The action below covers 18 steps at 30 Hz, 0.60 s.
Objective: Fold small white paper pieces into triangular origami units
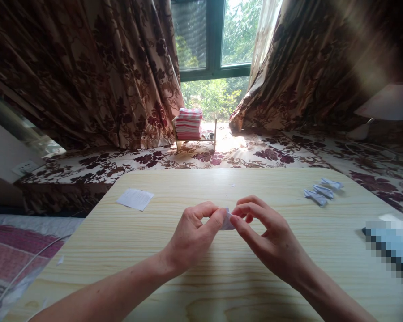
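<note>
Head feed, two bare hands at mid-table. I have the small paper piece (pixel 227 223) caught between them, over the middle of the pale wooden table (pixel 127 250). Left hand (pixel 195 232): thumb and curled forefinger pinch the paper's left part, the thumb lying over its near face. Right hand (pixel 272 230): thumb and forefinger tips grasp the right edge, its other fingers loosely bent. Between the two grips I see a short pale strip; the rest is covered by fingers. From here I cannot tell whether its lower edge touches the wood.

Far left of the hands, a flat printed sheet (pixel 135 199) lies apart. Far right, three folded papers (pixel 323 192) lie close together, slantwise, near the table's edge. Beyond the far edge, a small rack (pixel 196 140) bears stacked red-and-white cloths (pixel 189 123) before the window (pixel 212 74).
</note>
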Each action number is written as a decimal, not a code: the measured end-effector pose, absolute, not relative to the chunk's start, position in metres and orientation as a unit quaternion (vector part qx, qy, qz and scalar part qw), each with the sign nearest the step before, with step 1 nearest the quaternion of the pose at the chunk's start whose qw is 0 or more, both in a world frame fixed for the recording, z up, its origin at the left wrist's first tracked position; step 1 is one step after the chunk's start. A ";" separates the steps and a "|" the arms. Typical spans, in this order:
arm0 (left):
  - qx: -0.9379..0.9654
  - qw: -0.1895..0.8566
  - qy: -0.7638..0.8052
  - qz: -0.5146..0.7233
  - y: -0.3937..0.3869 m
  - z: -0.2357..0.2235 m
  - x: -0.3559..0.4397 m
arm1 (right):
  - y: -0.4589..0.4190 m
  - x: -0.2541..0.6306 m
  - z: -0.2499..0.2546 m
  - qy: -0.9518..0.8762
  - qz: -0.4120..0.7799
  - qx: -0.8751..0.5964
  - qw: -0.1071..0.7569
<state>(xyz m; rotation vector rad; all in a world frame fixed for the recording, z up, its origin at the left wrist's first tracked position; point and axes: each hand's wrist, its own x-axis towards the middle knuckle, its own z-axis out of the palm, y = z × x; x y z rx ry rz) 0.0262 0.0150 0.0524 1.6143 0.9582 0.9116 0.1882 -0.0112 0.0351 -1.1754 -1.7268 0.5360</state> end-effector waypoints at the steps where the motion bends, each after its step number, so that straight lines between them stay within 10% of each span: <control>1: 0.668 0.505 0.396 0.376 0.015 0.053 0.026 | -0.011 0.188 0.035 -0.705 0.221 -0.480 0.472; 18: 0.595 0.579 0.405 0.384 0.020 0.049 0.026 | -0.010 0.186 0.035 -0.694 0.276 -0.479 0.461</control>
